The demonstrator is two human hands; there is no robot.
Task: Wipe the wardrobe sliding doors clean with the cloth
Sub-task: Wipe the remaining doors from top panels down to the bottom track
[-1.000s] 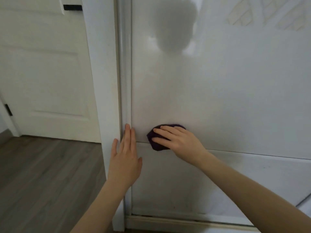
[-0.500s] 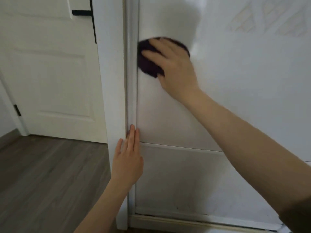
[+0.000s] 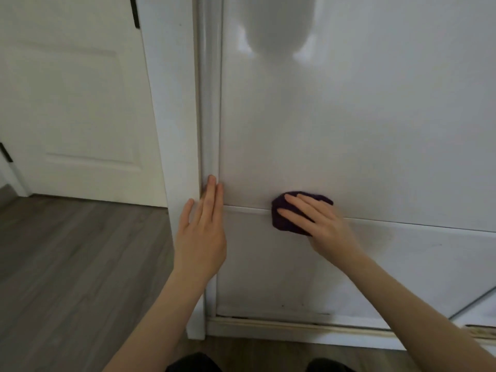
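The left hand (image 3: 200, 238) lies flat with fingers straight and spread, grasping nothing, fingertips on the left edge of the wardrobe sliding door (image 3: 349, 130). The right hand (image 3: 320, 225) presses a dark purple cloth (image 3: 284, 220) flat against the door under extended fingers, over the horizontal rail (image 3: 418, 224); how the thumb sits cannot be told. Farther left, a white panelled room door (image 3: 80, 103) stands above grey wood flooring (image 3: 75, 264).
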